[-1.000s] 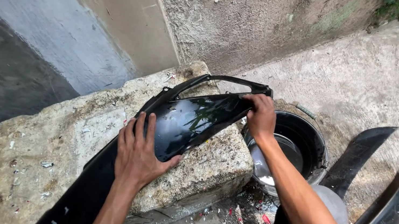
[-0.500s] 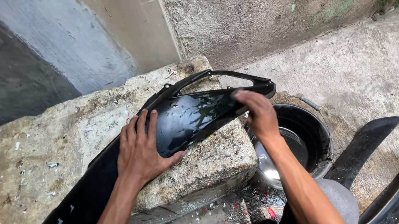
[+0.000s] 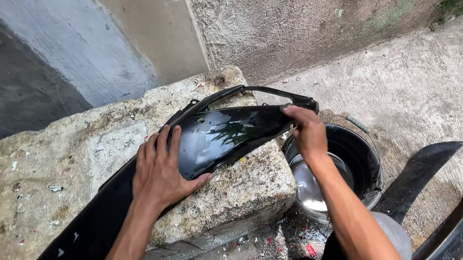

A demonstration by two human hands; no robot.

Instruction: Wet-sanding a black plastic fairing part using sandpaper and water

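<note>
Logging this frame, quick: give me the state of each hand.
Left hand: open, pressed flat on the glossy black plastic panel lying on the stone block.
Right hand: closed on the panel's far end, beside the black bucket.

I saw my left hand (image 3: 159,171) pressed flat on a glossy black motorcycle fairing panel (image 3: 211,139) lying across a rough concrete block (image 3: 33,177). My right hand (image 3: 307,132) gripped the panel's far end, just beside a black bucket (image 3: 360,156) holding water.

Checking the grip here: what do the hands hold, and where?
The black plastic panel: right hand grips its far end, left hand presses its middle.
</note>
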